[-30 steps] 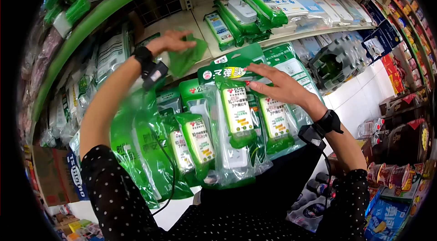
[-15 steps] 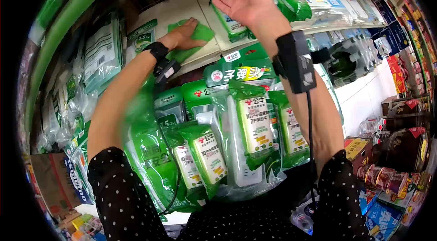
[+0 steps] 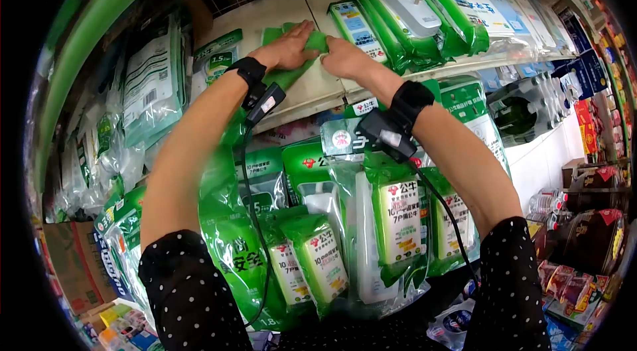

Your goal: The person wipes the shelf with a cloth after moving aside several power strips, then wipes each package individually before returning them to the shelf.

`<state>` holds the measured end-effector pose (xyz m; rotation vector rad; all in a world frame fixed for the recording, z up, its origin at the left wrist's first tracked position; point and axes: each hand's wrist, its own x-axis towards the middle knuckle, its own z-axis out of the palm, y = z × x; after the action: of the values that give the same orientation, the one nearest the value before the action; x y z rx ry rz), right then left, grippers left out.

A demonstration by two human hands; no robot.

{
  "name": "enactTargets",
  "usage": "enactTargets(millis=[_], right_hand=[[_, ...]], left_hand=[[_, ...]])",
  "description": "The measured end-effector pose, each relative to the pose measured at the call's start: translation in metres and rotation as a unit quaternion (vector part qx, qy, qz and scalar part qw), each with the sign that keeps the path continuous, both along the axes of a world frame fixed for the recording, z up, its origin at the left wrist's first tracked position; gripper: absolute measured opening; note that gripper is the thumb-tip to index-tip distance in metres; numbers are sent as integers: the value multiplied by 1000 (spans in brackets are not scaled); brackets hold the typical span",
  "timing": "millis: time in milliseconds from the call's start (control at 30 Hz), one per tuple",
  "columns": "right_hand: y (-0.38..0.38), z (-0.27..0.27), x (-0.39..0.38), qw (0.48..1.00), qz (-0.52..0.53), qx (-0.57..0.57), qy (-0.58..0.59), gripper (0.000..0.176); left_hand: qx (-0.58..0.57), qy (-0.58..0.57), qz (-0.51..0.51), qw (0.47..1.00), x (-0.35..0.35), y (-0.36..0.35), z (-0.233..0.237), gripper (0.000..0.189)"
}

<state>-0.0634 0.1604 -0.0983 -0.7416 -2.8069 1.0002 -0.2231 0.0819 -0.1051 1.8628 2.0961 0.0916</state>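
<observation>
A green cloth lies bunched on the cream shelf. My left hand is closed over it, pressing it to the shelf, its palm side hidden. From the right, my right hand meets the cloth's edge with curled fingers that seem to pinch it; the fingertips are partly hidden. Right of my hands is a green-edged pack with a blue-and-white label. A white plug adapter rests on green packs behind it. To the left stands a green 1.5 package.
Below the shelf edge hang several green-and-white power strip packs. Clear-bagged packages fill the left side. Bottles in plastic wrap stand at the right, and a cardboard box sits at lower left. Cables trail from both wrist devices.
My right hand has come down from its raised, open-palm position to the cloth's edge. My left hand and the cloth have shifted slightly right. The view has shifted, showing the white adapter.
</observation>
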Motion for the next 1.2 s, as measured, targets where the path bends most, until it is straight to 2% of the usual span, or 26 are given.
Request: enactTargets(millis=[33, 67, 167, 200, 300, 400, 467, 567, 600, 667, 767, 900, 933, 967, 1033, 1067, 1200], right_hand=[[-2, 4, 4, 997, 24, 62, -44, 48], [1, -4, 6, 999, 12, 28, -26, 54], [1, 8, 19, 994, 79, 66, -32, 50], [8, -13, 11, 987, 104, 111, -57, 46], [3, -2, 10, 972, 125, 151, -125, 45], [3, 7, 9, 969, 139, 139, -150, 47], [5, 7, 7, 968, 145, 138, -154, 48], [-4, 27, 9, 961, 133, 128, -206, 50], [-5, 24, 9, 963, 131, 138, -189, 53], [-5, 11, 6, 964, 131, 152, -176, 54], [-2, 8, 5, 962, 127, 177, -162, 53], [-2, 3, 4, 974, 94, 145, -143, 51], [-3, 4, 4, 966, 114, 176, -152, 50], [-5, 4, 5, 964, 116, 167, -170, 51], [-14, 24, 6, 958, 123, 157, -207, 52], [-11, 11, 2, 954, 136, 186, -194, 57], [-14, 19, 3, 957, 123, 156, -210, 60]], left_hand=[[-12, 6, 13, 1000, -2, 9, 3, 79], [-25, 12, 25, 999, -3, 17, 6, 79], [-61, -2, 64, 996, -15, 44, 11, 76], [-28, 1, 41, 999, -36, 60, -8, 73], [-16, 1, 33, 999, -55, 83, -8, 72], [-21, -2, 65, 998, -57, 95, 2, 72], [10, 9, 79, 997, -78, 114, -12, 70], [16, -93, 100, 990, -91, 129, -12, 64], [41, -63, 105, 992, -92, 132, -18, 60], [84, 3, 115, 990, -91, 132, -29, 53], [-33, 34, 114, 992, -28, 86, 46, 47], [-20, -42, -12, 999, -25, 48, 45, 48], [23, -34, -56, 998, -31, 46, 24, 54], [-11, -32, -45, 998, -38, 44, 6, 62], [-27, -54, -82, 995, -20, 15, 21, 69], [-35, -69, -52, 996, -5, 3, 34, 70], [40, -53, -37, 997, -22, 12, 15, 63]])
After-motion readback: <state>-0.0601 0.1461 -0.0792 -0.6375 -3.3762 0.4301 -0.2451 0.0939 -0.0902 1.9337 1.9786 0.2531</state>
